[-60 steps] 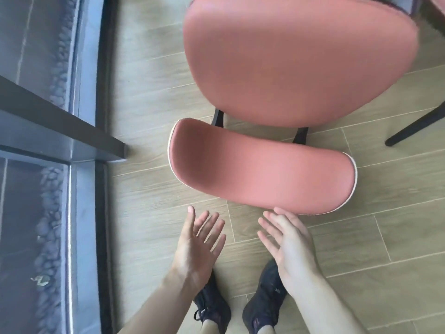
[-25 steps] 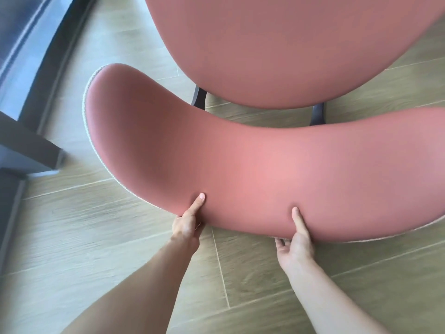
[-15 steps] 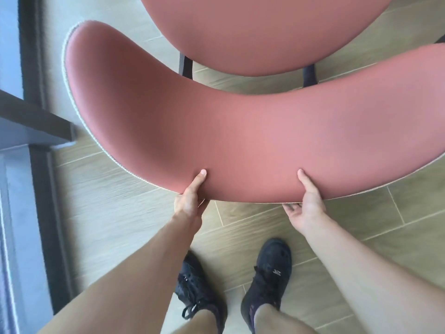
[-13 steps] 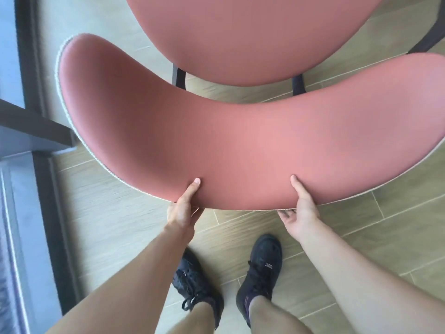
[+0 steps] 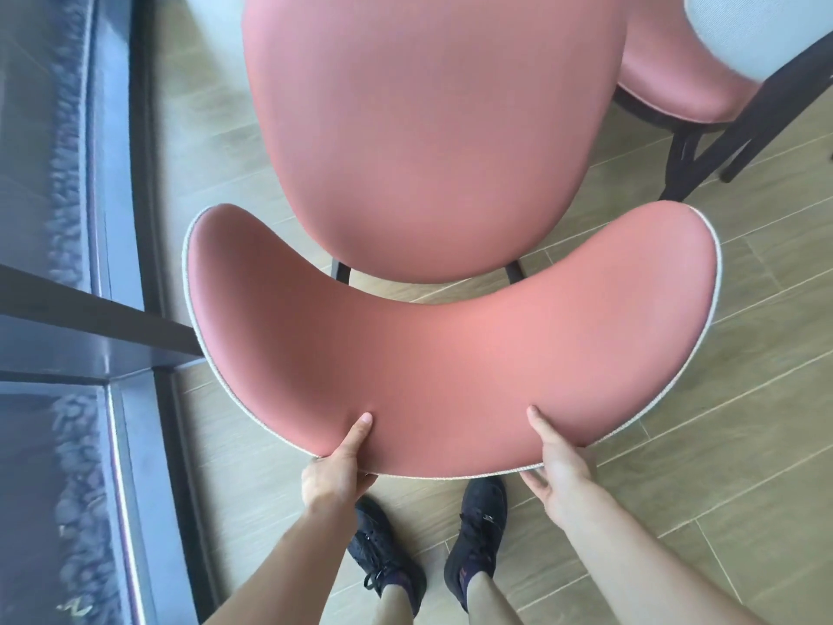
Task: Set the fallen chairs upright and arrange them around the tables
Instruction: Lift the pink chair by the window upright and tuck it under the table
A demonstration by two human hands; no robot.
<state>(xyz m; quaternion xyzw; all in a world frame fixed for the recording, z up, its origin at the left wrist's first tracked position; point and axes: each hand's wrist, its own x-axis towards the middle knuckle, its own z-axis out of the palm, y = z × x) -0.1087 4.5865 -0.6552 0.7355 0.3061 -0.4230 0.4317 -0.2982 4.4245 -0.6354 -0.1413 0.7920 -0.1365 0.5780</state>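
I had the pink chair point(image 5: 432, 142) standing upright in front of me, its seat reaching toward 12 o'clock and its curved backrest point(image 5: 450, 354) nearest my body. My left hand point(image 5: 336, 473) held the lower rim of the backrest at about 7 o'clock, thumb pressed on the padded face and the other fingers hidden under the edge. My right hand point(image 5: 561, 466) held the same rim at about 5 o'clock, thumb on top and fingers curled beneath. So each grip was closed on the backrest, not wide.

I judged the main risk to be the neighbours. A second pink chair point(image 5: 667, 78) sat close at 2 o'clock, beside the dark leg point(image 5: 766, 106) of a pale desk point(image 5: 757, 24); pushing forward or swinging right could knock the two seats together or catch that leg. At 9 o'clock a dark window frame point(image 5: 90, 318) jutted close to the backrest's left tip, so a swing to the left could strike it. My shoes point(image 5: 478, 530) stood just under the rim, and pulling the chair back could bring its rear legs onto my toes. The smooth upholstery might also slip under thumb pressure alone.

The floor point(image 5: 721, 444) was pale wood-look planking, apparently level. Glass ran along the left, with what looked like pebbles behind it.
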